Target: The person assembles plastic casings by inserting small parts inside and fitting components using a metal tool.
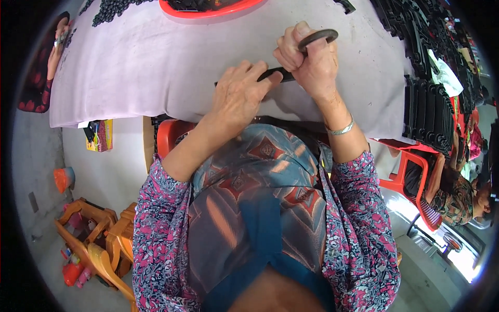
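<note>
My left hand [240, 94] is closed over a long black strip-like part [285, 75], pinning it low over the tablecloth, thumb along its side. The strip's other end runs to my right hand [313, 61]. That hand is in a fist around a dark tool with a curved, rounded handle [325, 35], which loops out above the knuckles. The tool's working end is hidden by my fist, so its kind cannot be made out. Both hands are close together near the table's front edge.
A pale cloth covers the table [156, 67]. At its far side stands a red basin [218, 13] of black parts; small black pieces [115, 9] lie far left. Stacked black strips [427, 112] line the right. People sit left and right, a red chair [400, 179] near the right one.
</note>
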Available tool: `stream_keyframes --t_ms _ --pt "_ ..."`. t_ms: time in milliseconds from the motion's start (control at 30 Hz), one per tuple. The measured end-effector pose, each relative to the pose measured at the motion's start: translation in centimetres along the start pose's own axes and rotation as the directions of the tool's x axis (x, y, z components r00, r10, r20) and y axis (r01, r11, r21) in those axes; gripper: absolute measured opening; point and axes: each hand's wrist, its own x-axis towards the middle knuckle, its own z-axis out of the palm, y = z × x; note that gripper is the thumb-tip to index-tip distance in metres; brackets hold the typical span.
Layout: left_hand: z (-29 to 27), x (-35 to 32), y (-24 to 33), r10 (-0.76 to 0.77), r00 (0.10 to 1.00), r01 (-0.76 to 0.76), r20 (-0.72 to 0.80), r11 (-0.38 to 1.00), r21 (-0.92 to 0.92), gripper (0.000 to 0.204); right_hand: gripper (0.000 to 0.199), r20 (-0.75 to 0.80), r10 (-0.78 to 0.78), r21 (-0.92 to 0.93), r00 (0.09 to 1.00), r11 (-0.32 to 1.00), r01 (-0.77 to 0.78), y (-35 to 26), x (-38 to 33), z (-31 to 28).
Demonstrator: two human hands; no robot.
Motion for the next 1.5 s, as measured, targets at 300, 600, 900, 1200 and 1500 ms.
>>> stream_keyframes --t_ms 300,600,900,1200,1500 --pt "0.1 -0.1 -0.1 0.016 1.0 -0.016 -0.014 1.0 -0.01 0.033 0.046 0.007 -0.049 0.085 0.999 0.995 0.048 0.3 -0.2 -0.1" --pt "-0.2 0.0 0.2 -0.005 1.0 0.005 -0.01 1.0 -0.029 0.042 0.048 0.016 -0.049 0.137 0.999 0.99 0.046 -0.6 0.3 -0.4" --pt "0.0 0.1 0.2 0.016 1.0 -0.016 0.011 0.999 0.033 0.037 0.044 -0.007 -0.054 0.13 0.999 0.99 0.054 -0.1 0.0 -0.8" --pt "0.2 0.2 -0.1 0.035 0.999 -0.035 -0.014 0.999 -0.016 0.035 0.049 -0.105 -0.016 0.257 0.994 0.966 0.042 0.5 -0.9 -1.9" --pt "-0.3 0.5 0.2 0.028 1.0 -0.028 -0.005 1.0 0.001 0.037 0.062 -0.064 0.11 0.231 0.992 0.968 -0.093 0.3 -0.2 -2.1"
